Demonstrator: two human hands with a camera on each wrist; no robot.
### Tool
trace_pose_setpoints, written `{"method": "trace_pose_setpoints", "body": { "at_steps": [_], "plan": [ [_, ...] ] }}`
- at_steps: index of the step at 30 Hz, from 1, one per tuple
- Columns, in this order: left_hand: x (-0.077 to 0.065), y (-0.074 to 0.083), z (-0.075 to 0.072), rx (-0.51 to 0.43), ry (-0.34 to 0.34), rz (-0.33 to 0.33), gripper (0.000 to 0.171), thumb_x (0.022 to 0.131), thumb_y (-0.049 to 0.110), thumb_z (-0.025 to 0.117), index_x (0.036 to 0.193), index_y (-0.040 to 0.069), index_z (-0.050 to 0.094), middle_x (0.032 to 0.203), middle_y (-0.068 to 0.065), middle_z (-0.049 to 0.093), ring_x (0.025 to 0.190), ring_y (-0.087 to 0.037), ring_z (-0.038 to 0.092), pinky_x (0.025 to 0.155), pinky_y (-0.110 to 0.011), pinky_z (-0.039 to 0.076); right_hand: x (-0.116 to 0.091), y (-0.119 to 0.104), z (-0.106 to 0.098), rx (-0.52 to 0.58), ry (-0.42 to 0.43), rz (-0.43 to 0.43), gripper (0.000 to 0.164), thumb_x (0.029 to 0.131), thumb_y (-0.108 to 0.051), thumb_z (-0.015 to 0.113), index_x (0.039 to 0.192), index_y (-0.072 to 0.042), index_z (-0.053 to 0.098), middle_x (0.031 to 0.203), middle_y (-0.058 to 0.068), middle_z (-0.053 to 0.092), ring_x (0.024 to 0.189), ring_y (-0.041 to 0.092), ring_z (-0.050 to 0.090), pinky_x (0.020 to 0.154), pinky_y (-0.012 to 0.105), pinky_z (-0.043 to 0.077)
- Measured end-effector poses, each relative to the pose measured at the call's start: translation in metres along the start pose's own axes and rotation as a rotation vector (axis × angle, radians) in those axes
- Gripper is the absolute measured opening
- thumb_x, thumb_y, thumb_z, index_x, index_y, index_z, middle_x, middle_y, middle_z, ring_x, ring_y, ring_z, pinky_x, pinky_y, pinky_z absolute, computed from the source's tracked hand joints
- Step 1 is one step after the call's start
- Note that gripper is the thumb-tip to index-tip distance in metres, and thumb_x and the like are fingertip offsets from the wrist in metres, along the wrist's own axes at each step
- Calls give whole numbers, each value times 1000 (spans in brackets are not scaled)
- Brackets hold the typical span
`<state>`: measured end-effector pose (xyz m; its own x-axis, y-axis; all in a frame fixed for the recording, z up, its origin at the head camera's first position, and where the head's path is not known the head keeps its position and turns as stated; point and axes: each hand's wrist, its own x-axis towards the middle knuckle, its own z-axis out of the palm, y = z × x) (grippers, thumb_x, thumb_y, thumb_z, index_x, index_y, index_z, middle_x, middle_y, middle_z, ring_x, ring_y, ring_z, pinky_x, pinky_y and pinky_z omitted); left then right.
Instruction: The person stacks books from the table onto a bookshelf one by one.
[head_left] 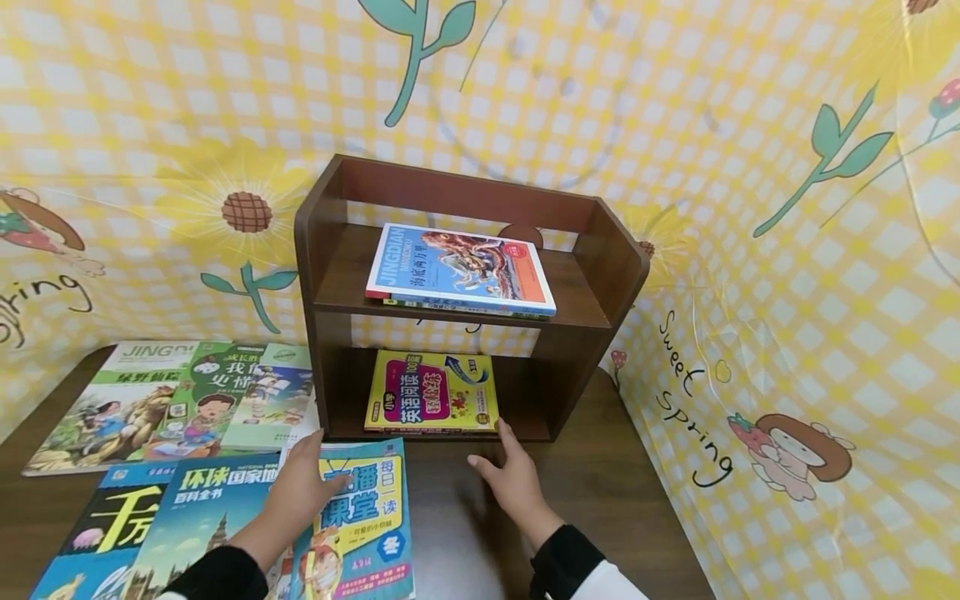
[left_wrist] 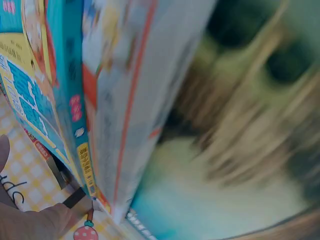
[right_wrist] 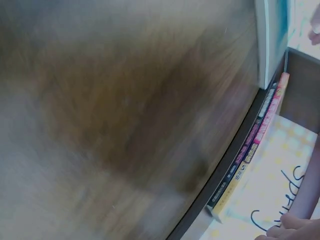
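A dark brown two-tier bookshelf (head_left: 577,367) stands on the table in the head view. Its lower tier holds a yellow book (head_left: 480,367) with a magenta panel, lying flat over another. My right hand (head_left: 519,492) is held before this tier, thumb apart from the fingers, fingertips by the yellow book's front right corner, nothing gripped. Just left of it lies a blue-and-yellow book (head_left: 375,550). Over that book's left edge my left hand (head_left: 300,483) reaches, fingers extended toward the shelf and thumb over the cover. The left wrist view shows book spines (left_wrist: 75,110) close up.
Books with an orange-and-blue cover (head_left: 465,262) on top lie on the upper tier. Left of the shelf, several overlapping books (head_left: 202,400) lie flat, with blue ones (head_left: 187,508) in front. Yellow checked cloth (head_left: 712,167) covers the walls behind and to the right.
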<state>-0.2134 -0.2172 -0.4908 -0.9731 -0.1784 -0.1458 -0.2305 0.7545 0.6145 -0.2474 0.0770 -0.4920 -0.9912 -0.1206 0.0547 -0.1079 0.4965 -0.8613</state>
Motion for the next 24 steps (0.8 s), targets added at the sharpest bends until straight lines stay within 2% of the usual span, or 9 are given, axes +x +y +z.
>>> {"method": "trace_pose_setpoints", "body": {
  "at_steps": [3, 9, 15, 20, 24],
  "plan": [
    [-8, -9, 1, 2, -28, -46, 95, 84, 24, 76, 146, -15, 15, 147, -38, 20, 135, -53, 22, 105, -63, 28, -13, 2, 0, 17, -16, 24, 82, 89, -38, 68, 151, -4, 28, 152, 16, 36, 141, 35, 30, 109, 55, 32],
    [-24, -23, 9, -6, -44, -83, 104, 82, 30, 78, 147, -15, 11, 146, -40, 19, 134, -55, 21, 104, -65, 30, -32, 6, 4, 12, -35, 43, 82, 88, -38, 70, 151, -3, 29, 150, 15, 40, 139, 36, 33, 108, 56, 32],
    [-38, -25, 22, -39, -57, -92, 107, 81, 31, 79, 148, -14, 8, 148, -38, 15, 135, -54, 20, 105, -64, 30, -45, 11, 8, 2, -28, 21, 78, 88, -30, 71, 149, 0, 32, 147, 18, 43, 136, 37, 37, 107, 55, 34],
    [-49, -26, 26, -65, -55, -98, 107, 83, 32, 77, 149, -11, 4, 149, -37, 12, 135, -53, 22, 105, -63, 31, -56, 12, 14, 6, -14, 60, 78, 86, -28, 73, 149, -2, 34, 146, 16, 44, 136, 36, 38, 108, 55, 33],
    [-59, -26, 27, -68, -19, -141, 107, 82, 29, 77, 149, -12, 4, 148, -38, 12, 133, -53, 24, 104, -64, 32, -68, 10, 21, 42, -35, 96, 78, 86, -26, 73, 150, -4, 33, 148, 14, 43, 137, 36, 36, 109, 56, 31]
  ]
}}
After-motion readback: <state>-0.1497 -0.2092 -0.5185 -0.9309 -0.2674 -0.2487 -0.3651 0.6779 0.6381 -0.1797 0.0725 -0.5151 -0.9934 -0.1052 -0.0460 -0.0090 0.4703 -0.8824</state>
